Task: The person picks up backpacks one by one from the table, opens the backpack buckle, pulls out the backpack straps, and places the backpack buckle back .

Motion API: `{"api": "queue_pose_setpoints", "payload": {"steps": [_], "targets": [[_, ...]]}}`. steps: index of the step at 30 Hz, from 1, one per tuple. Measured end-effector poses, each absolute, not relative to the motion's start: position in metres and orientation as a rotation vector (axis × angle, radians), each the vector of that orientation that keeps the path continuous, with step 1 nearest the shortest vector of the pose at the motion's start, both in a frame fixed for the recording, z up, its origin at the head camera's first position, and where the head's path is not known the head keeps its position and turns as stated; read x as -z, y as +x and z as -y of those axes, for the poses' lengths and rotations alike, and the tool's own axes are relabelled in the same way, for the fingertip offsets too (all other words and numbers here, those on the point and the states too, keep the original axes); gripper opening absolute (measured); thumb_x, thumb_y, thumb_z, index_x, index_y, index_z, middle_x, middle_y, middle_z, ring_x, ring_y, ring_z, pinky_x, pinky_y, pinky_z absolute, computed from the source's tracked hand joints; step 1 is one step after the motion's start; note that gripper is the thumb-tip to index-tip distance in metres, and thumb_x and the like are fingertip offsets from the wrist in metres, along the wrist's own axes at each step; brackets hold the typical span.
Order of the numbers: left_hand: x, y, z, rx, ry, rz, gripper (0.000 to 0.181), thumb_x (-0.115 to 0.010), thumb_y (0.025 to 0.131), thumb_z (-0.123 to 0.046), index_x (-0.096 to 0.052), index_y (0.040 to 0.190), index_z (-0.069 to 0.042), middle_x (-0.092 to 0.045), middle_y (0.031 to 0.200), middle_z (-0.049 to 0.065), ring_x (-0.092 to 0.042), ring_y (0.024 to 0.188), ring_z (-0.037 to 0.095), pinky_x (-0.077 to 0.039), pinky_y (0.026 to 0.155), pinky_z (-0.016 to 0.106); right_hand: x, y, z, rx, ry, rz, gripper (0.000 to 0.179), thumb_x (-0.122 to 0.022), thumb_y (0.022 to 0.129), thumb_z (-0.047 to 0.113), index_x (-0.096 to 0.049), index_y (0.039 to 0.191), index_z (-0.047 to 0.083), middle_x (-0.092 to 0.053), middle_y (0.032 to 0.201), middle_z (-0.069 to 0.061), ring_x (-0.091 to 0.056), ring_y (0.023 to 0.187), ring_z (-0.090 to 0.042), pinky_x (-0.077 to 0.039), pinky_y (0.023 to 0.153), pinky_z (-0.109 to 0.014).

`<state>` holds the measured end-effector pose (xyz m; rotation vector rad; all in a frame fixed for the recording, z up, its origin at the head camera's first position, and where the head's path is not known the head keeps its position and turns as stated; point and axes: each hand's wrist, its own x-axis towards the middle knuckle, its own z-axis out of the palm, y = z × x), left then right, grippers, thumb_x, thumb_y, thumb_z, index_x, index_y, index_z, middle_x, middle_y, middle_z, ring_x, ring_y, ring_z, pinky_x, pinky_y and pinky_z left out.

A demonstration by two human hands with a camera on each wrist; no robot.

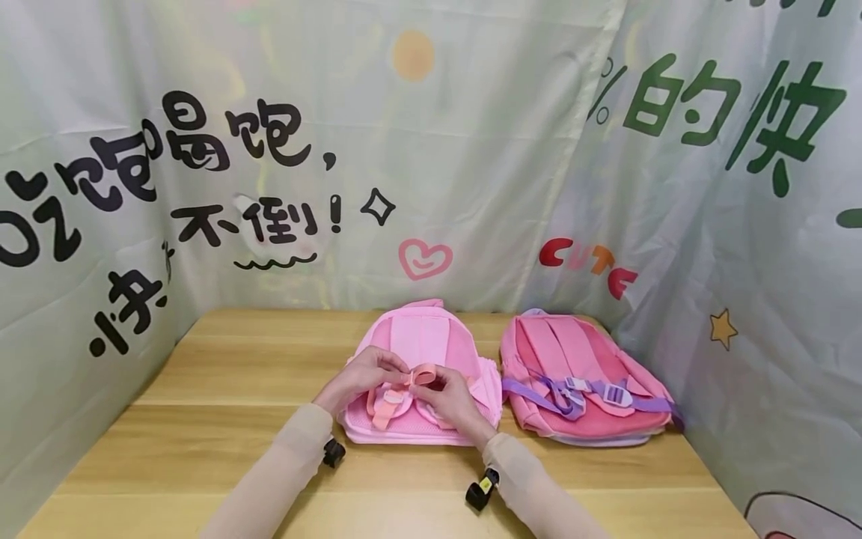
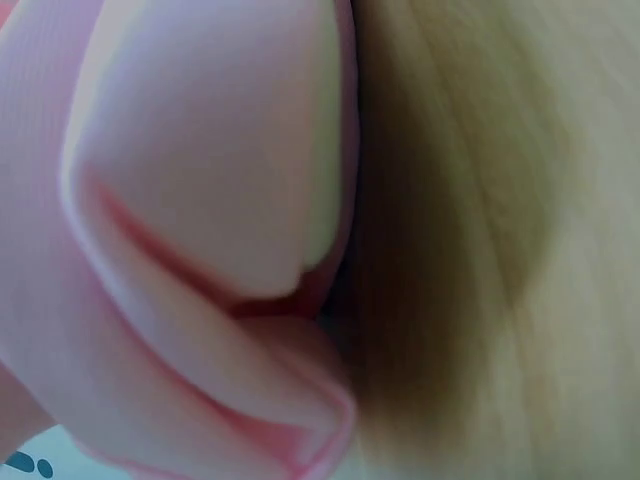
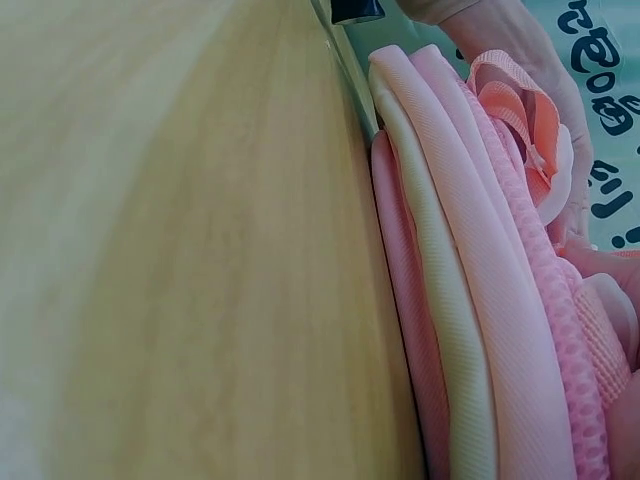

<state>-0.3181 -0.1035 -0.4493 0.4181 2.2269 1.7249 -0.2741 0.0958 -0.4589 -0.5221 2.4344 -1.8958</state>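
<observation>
Nearest, 2 pale sleeves (image 1: 283, 458) come in over the tabletop's (image 1: 236, 408) front edge, w/ a black wrist cam (image 1: 480, 494) nr each cuff. L hand (image 1: 360, 374) & R hand (image 1: 450, 400) are close together, fingers narrow: both pinch a peach webbing strap (image 1: 423, 367), L at the base of its small loop, R at the loop's R side. A strap tail (image 1: 384, 416) hangs below L hand. Under them the light-pink backpack (image 1: 417, 337) lies strap side up, about mid-width on the tabletop, its top end by the back edge. R wrist view shows its mesh (image 3: 545, 290) & pink/cream layered side; L wrist view is mostly blurred pink fabric close up. Just to the R, nr the tabletop's back R corner, a darker pink backpack (image 1: 545, 352) lies strap side up too, w/ purple straps (image 1: 653, 405) & a pale buckle (image 1: 616, 395) across it. Behind the back edge hangs a printed cloth backdrop (image 1: 471, 112) w/ a pink heart (image 1: 426, 241) & Chinese lettering.
</observation>
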Motion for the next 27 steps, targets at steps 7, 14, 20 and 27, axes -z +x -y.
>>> {"api": "queue_pose_setpoints", "payload": {"steps": [7, 14, 20, 27], "targets": [[0.452, -0.321, 0.106, -1.761, 0.402, -2.194, 0.017, -0.073, 0.084, -0.006, -0.07, 0.098, 0.004, -0.074, 0.086, 0.007, -0.066, 0.08, 0.014, -0.051, 0.075, 0.027, 0.464, -0.278, -0.097, 1.922, -0.5, -2.391, 0.021, -0.073, 0.086, 0.005, -0.069, 0.107, 0.002, -0.07, 0.097, -0.017, -0.061, 0.081, -0.007, -0.05, 0.069, -0.018], [0.454, -0.321, 0.107, -1.772, 0.415, -2.183, 0.017, -0.072, 0.084, -0.005, -0.071, 0.099, 0.004, -0.073, 0.086, 0.005, -0.066, 0.081, 0.015, -0.051, 0.078, 0.027, 0.478, -0.288, -0.099, 1.948, -0.502, -2.358, 0.024, -0.076, 0.085, 0.012, -0.07, 0.108, 0.008, -0.071, 0.097, -0.012, -0.062, 0.082, -0.006, -0.051, 0.071, -0.018], [0.454, -0.318, 0.105, -1.782, 0.44, -2.197, 0.018, -0.073, 0.084, -0.006, -0.071, 0.099, 0.005, -0.074, 0.086, 0.007, -0.066, 0.08, 0.014, -0.05, 0.075, 0.026, 0.477, -0.285, -0.1, 1.919, -0.502, -2.39, 0.024, -0.078, 0.084, 0.017, -0.071, 0.106, 0.012, -0.072, 0.098, -0.008, -0.063, 0.087, -0.007, -0.05, 0.079, -0.019], [0.455, -0.319, 0.104, -1.781, 0.447, -2.215, 0.018, -0.072, 0.085, -0.006, -0.071, 0.1, 0.006, -0.074, 0.088, 0.009, -0.067, 0.08, 0.014, -0.052, 0.075, 0.026, 0.478, -0.287, -0.1, 1.921, -0.537, -2.403, 0.023, -0.077, 0.084, 0.016, -0.071, 0.106, 0.01, -0.072, 0.098, -0.011, -0.063, 0.085, -0.007, -0.05, 0.077, -0.02]]}}
